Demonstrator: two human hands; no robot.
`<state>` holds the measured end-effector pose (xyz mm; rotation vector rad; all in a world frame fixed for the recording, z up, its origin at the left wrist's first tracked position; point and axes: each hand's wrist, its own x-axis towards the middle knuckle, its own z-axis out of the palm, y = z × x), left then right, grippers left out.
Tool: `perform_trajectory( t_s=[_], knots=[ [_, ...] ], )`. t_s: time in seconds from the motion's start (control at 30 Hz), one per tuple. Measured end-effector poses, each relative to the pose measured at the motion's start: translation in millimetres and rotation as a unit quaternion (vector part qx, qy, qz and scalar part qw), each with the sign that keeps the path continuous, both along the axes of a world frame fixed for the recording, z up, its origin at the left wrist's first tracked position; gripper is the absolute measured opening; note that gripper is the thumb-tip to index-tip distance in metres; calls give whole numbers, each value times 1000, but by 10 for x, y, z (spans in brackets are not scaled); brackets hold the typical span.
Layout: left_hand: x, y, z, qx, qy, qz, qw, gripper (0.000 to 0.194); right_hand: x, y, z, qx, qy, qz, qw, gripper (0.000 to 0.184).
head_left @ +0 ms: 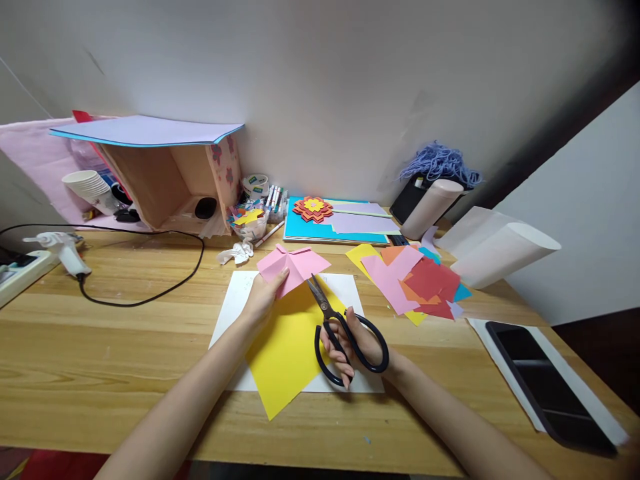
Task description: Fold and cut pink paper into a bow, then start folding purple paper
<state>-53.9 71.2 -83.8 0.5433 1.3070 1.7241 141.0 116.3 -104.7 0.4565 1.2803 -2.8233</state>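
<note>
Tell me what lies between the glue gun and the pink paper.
In the head view, a loop of black cord and a tissue lie on the desk between the glue gun and the pink paper.

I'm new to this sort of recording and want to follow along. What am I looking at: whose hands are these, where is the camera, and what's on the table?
There is no machine here, just a person working bare-handed. The single picture comes from a camera worn on that person's head, looking forward and down.

The left hand holds a folded pink paper. The right hand holds black-handled scissors, with the blades close to the paper's edge.

Below the hands, a yellow sheet lies over a white sheet on the wooden table. Off to the left are a glue gun and an open box. A layered paper flower sits at the back, and colored paper scraps lie on the right.
</note>
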Motion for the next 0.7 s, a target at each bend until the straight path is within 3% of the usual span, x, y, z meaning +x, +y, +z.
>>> perform_trajectory(
  t_s=[0.27, 0.7],
  knots=[
    [24, 8, -1, 52, -38, -3, 998, 44, 14, 2, -23, 32, 3, -14, 999, 68],
    [34, 7, 15, 52, -36, 5, 998, 50, -9, 28, -44, 6, -2, -1, 1000, 66]
  ],
)
